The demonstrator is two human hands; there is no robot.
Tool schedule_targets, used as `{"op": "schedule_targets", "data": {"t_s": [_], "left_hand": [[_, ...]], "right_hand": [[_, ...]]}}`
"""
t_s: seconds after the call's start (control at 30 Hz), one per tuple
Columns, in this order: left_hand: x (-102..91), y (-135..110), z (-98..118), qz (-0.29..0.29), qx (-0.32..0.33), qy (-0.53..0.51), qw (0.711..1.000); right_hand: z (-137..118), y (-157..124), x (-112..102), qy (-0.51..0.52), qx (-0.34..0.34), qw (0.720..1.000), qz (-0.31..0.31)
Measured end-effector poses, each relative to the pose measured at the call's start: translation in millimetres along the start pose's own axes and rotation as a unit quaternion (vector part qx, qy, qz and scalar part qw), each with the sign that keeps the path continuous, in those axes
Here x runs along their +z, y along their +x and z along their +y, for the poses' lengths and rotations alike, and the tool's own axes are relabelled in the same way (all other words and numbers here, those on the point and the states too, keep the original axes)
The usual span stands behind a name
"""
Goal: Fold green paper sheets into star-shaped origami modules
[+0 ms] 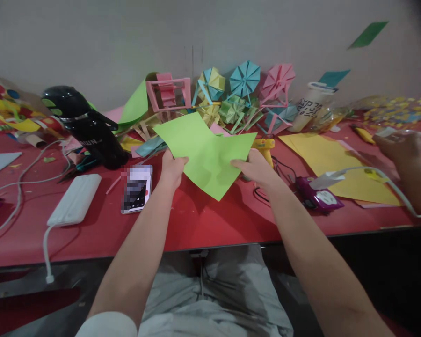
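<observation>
- Left hand (173,169): pinching the left edge of a green sheet (205,157); thumb flat on the upper face, pointing inward; other fingers mostly hidden beneath.
- Right hand (253,167): gripping the opposite edge in near-mirror fashion, thumb tip turned towards the left.
- Left forearm (143,243): slanting inward from the lower left, passing just beside a phone (137,189); white sleeve (108,324) near the elbow.
- Right forearm (308,243): bare, slanting inward from the lower right; both arms extended forward, converging on the paper.
- Green sheet: one piece, held between the two hands above the red table (203,231), near its front edge; dipped along the middle, two far corners raised like wings, one corner pointing back at the person.
- Yellow glue gun (265,145): just beyond the right hand, partly covered by it and the sheet.
- Purple socket block (317,197): right of the right forearm, white plug inserted.
- Yellow sheets (307,152): lying flat, farther right.
- Paper wheels (244,78): several, blue, pink, yellow and green, grouped behind the sheet along the wall.
- Co-worker's hand (395,144): far right; its grasp cannot be told.
</observation>
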State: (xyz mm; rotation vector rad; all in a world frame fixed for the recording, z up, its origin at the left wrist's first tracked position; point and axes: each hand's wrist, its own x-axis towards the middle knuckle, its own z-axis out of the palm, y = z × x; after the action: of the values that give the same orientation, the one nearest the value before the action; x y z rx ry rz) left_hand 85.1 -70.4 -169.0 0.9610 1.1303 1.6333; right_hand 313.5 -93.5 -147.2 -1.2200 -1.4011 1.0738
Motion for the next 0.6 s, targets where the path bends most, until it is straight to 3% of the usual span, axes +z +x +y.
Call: {"op": "schedule_targets", "data": {"t_s": [0.13, 0.27, 0.37, 0.47, 0.6], "left_hand": [[-1.6, -2.4, 2.8, -0.063, 0.03, -0.01, 0.998], [-2.8, -6.9, 8.9, -0.174, 0.044, -0.003, 0.984], [-2.2, -9.0, 10.2, -0.219, 0.046, -0.008, 0.975], [-1.6, -7.3, 6.0, -0.145, 0.043, -0.013, 0.988], [-4.3, 0.6, -2.6, 0.037, 0.045, -0.004, 0.998]], "right_hand": [[-0.3, 3.6, 1.8, -0.002, 0.011, 1.0, -0.004], [12.5, 5.4, 5.6, 0.069, 0.013, 0.998, 0.001], [23.9, 6.7, 7.9, 0.103, 0.022, 0.993, 0.043], [30.4, 5.9, 11.4, 0.133, 0.04, 0.987, 0.076], [30.7, 0.0, 16.7, 0.144, 0.042, 0.985, 0.084]]}}
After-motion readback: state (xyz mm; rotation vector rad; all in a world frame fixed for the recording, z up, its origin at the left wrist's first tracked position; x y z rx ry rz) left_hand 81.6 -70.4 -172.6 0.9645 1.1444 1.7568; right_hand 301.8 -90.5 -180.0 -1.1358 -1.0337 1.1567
